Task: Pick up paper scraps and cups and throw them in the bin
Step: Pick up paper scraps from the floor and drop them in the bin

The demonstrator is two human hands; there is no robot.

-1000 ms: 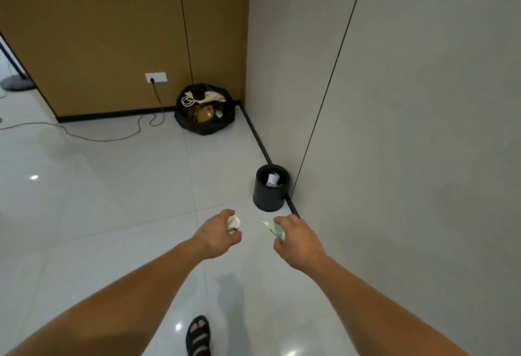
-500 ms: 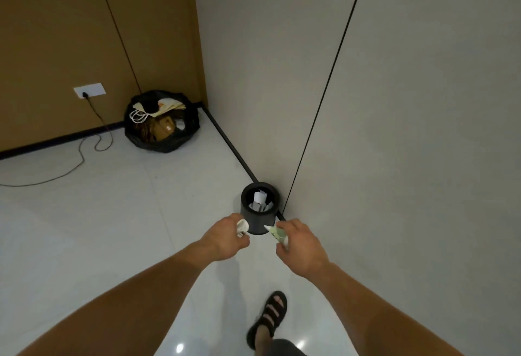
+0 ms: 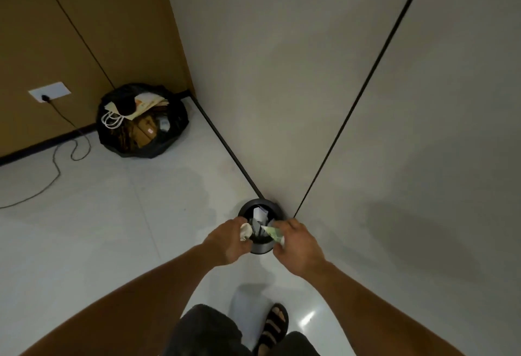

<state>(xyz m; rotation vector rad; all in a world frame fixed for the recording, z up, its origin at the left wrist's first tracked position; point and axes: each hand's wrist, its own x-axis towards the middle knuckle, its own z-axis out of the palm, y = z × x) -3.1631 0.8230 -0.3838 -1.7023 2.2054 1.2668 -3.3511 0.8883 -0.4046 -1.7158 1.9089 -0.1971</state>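
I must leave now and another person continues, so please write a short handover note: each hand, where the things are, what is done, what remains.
The left hand grips a crumpled white scrap over the near-left rim of the black bin.
The right hand pinches a greenish scrap over the opening.
The black bin stands on the floor against the wall; white paper already lies inside.
Done: both scraps are at the bin. Left: release both into it. No cup is in view.

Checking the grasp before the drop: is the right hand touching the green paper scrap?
Touching. The head view shows the right hand pinching the green paper scrap in its fingers over the small black bin.
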